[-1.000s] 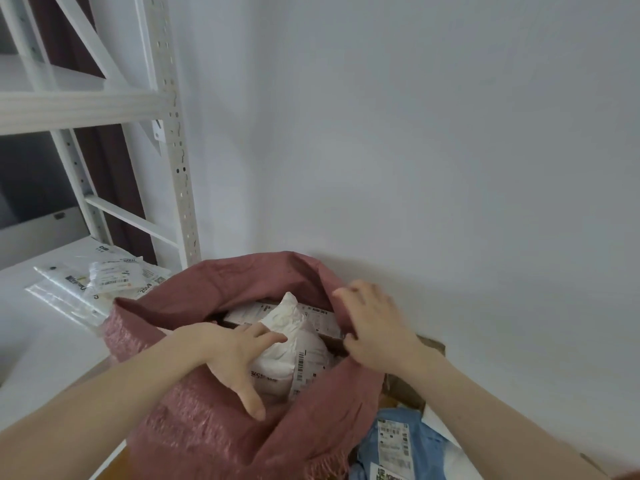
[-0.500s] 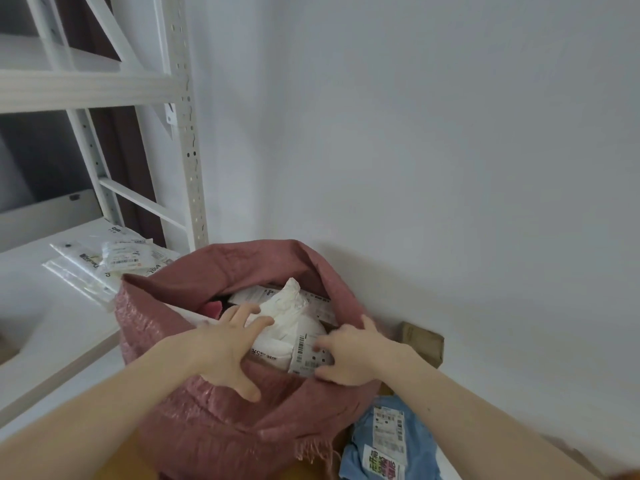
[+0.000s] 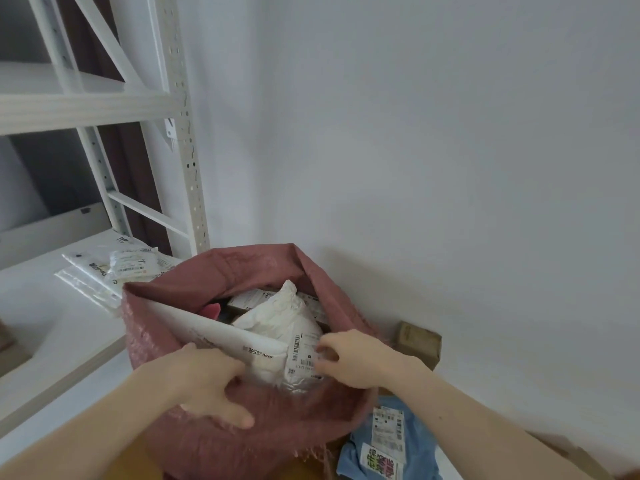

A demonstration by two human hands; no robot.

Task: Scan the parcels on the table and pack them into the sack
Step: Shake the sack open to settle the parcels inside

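Your left hand grips the near rim of the sack together with a flat white mailer wedged slantwise in its mouth. Your right hand pinches the label of the crumpled white parcel on top. Pull by that label and it may tear. The overfull sack may also tip, since more parcels wait on the counter.

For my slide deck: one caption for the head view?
Both hands, left hand and right hand, press white parcels into a red sack.
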